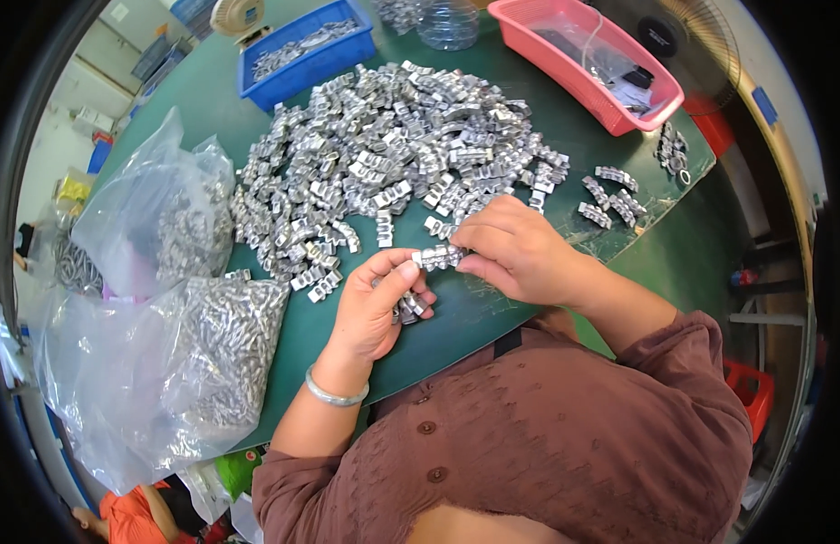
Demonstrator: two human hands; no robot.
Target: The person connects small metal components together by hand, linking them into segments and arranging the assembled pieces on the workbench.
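Between my two hands is a short strip of silvery metal links. My left hand pinches its left end between thumb and forefinger, while more small metal pieces sit under its curled fingers. The fingertips of my right hand close on the strip's right end. Just beyond both hands lies a large heap of similar link strips on the green table. A few strips lie loose at the heap's near edge, close to my fingers.
Clear plastic bags of small metal parts stand at the left. A blue bin and a pink basket are at the back. Several separate strips lie at the right. A person in orange is at lower left.
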